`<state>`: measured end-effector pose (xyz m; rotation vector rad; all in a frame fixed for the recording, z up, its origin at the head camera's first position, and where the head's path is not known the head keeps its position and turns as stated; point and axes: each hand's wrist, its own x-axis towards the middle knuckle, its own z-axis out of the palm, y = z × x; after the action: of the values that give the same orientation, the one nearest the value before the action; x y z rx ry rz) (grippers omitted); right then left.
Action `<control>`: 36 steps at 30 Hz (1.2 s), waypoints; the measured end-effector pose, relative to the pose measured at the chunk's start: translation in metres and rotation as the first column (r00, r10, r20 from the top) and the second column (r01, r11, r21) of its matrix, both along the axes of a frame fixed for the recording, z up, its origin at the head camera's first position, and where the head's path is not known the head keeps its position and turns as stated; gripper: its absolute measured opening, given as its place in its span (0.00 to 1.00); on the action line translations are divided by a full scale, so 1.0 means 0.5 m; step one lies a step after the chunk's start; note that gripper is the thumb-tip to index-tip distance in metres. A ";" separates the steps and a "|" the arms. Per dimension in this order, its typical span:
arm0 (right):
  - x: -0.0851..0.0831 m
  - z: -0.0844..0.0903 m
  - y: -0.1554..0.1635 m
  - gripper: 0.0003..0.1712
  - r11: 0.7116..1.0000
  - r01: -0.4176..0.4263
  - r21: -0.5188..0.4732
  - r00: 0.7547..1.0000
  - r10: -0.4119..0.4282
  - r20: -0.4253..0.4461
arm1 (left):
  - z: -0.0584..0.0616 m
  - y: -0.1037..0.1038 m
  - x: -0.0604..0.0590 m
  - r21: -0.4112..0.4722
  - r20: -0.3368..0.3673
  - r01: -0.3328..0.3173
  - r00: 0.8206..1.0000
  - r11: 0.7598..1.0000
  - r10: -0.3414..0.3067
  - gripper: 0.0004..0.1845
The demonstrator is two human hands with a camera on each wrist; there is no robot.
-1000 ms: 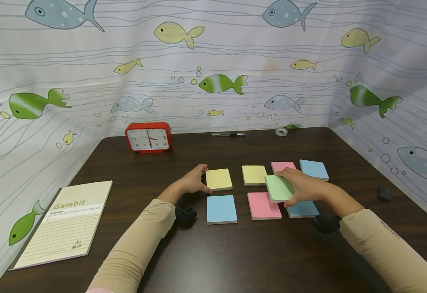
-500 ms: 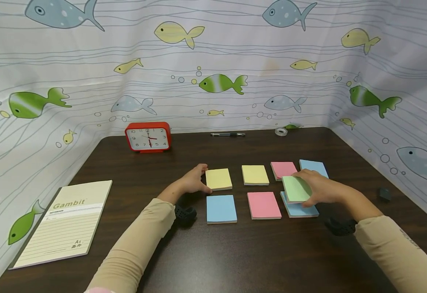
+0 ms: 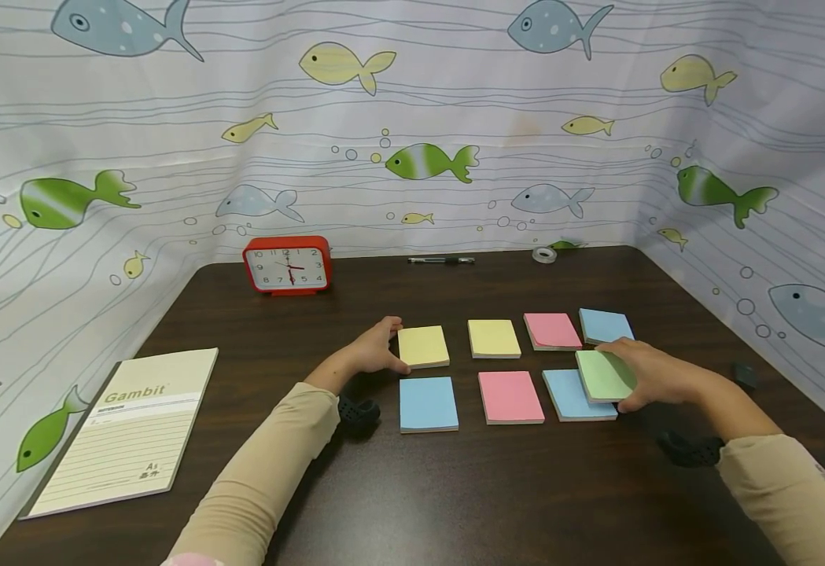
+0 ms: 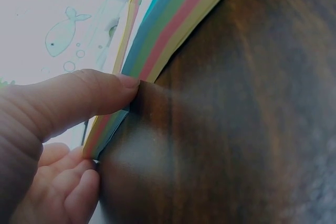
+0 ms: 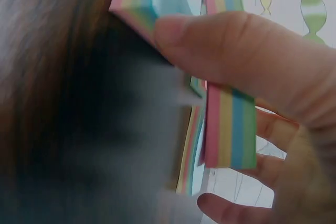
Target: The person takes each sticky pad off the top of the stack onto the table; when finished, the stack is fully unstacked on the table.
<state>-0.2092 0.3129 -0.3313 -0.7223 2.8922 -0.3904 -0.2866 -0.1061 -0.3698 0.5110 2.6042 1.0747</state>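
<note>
A green sticky-note pad is grasped by the right hand right of the frame centre, partly over a blue pad. A yellow pad near the centre is touched at its edge by the relaxed left hand.

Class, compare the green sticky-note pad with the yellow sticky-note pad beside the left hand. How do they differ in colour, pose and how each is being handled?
The green sticky-note pad has a green top sheet; the yellow sticky-note pad has a yellow one. The green pad is gripped by the right hand and partly overlaps a blue pad; the yellow pad lies flat on the dark wooden table, and the left hand touches only its edge. Both are square pads of similar size.
</note>
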 end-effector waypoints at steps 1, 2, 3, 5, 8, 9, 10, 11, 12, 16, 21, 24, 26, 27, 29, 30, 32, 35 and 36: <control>0.003 0.000 0.005 0.50 1.000 0.011 0.007 1.000 -0.011 0.011 | 0.000 0.000 0.000 -0.001 -0.001 0.000 1.000 1.000 0.000 0.48; 0.006 -0.001 0.010 0.50 1.000 0.020 0.012 1.000 -0.020 0.017 | 0.000 0.000 0.001 -0.002 -0.001 0.000 1.000 1.000 0.000 0.48; 0.009 -0.001 0.015 0.50 0.999 0.028 0.017 0.999 -0.028 0.023 | 0.000 0.001 0.001 -0.004 -0.001 -0.001 1.000 1.000 0.001 0.48; 0.014 -0.002 0.026 0.50 0.999 0.031 0.019 0.999 -0.032 0.034 | -0.001 0.002 0.001 -0.003 -0.001 -0.004 1.000 1.000 0.004 0.48; 0.020 -0.005 0.044 0.50 0.999 0.045 0.021 0.999 -0.046 0.028 | -0.001 0.003 0.001 0.008 0.001 -0.005 1.000 1.000 0.005 0.48; 0.022 -0.006 0.050 0.50 0.998 0.053 0.027 0.998 -0.053 0.026 | -0.001 0.004 0.002 0.009 0.005 -0.008 1.000 1.000 0.008 0.48; 0.022 -0.008 0.056 0.50 0.998 0.061 0.033 0.998 -0.062 0.024 | -0.001 0.004 0.002 0.011 0.005 -0.008 1.000 1.000 0.008 0.48; 0.023 -0.010 0.061 0.50 0.997 0.065 0.040 0.998 -0.066 0.021 | -0.001 0.004 0.002 0.011 0.007 -0.009 1.000 1.000 0.009 0.48; 0.024 -0.013 0.066 0.51 0.997 0.070 0.041 0.997 -0.071 0.021 | -0.002 0.004 0.002 0.012 0.008 -0.010 1.000 1.000 0.010 0.48; 0.025 -0.021 0.076 0.51 0.996 0.081 0.046 0.996 -0.083 0.039 | -0.003 0.001 0.002 0.008 0.007 -0.013 1.000 1.000 0.013 0.48; 0.018 -0.025 0.081 0.51 0.995 0.082 0.049 0.995 -0.085 0.059 | -0.003 -0.001 0.000 0.004 0.000 -0.014 1.000 1.000 0.014 0.47; 0.011 -0.027 0.080 0.51 0.994 0.092 0.058 0.993 -0.096 0.066 | -0.003 0.000 0.000 0.001 -0.002 -0.016 1.000 1.000 0.016 0.47; 0.010 -0.025 0.077 0.54 0.991 0.108 0.076 0.990 -0.114 0.081 | -0.003 0.002 0.000 -0.002 -0.003 -0.013 1.000 1.000 0.013 0.47; 0.009 -0.024 0.075 0.56 0.989 0.122 0.085 0.987 -0.130 0.092 | -0.003 0.003 0.000 -0.002 -0.003 -0.012 1.000 1.000 0.012 0.47; 0.007 -0.018 0.069 0.61 0.985 0.143 0.100 0.982 -0.154 0.109 | -0.003 0.004 0.000 -0.005 -0.002 -0.013 1.000 1.000 0.013 0.47; 0.005 -0.014 0.067 0.63 0.984 0.142 0.103 0.981 -0.154 0.118 | -0.003 0.004 0.000 -0.001 -0.001 -0.012 1.000 1.000 0.012 0.47; 0.001 -0.005 0.061 0.65 0.984 0.143 0.104 0.980 -0.155 0.127 | -0.002 0.005 0.000 0.004 0.006 -0.013 1.000 1.000 0.013 0.48; -0.007 0.013 0.049 0.63 0.989 0.119 0.084 0.985 -0.128 0.117 | -0.001 0.005 0.000 0.015 0.008 -0.012 1.000 1.000 0.012 0.48; -0.010 0.020 0.044 0.61 0.991 0.106 0.081 0.988 -0.115 0.108 | 0.000 0.004 0.000 0.016 0.008 -0.012 1.000 1.000 0.012 0.48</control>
<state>-0.2141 0.3348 -0.3214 -0.5126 2.8308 -0.3221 -0.2868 -0.1040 -0.3699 0.4938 2.5971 1.1001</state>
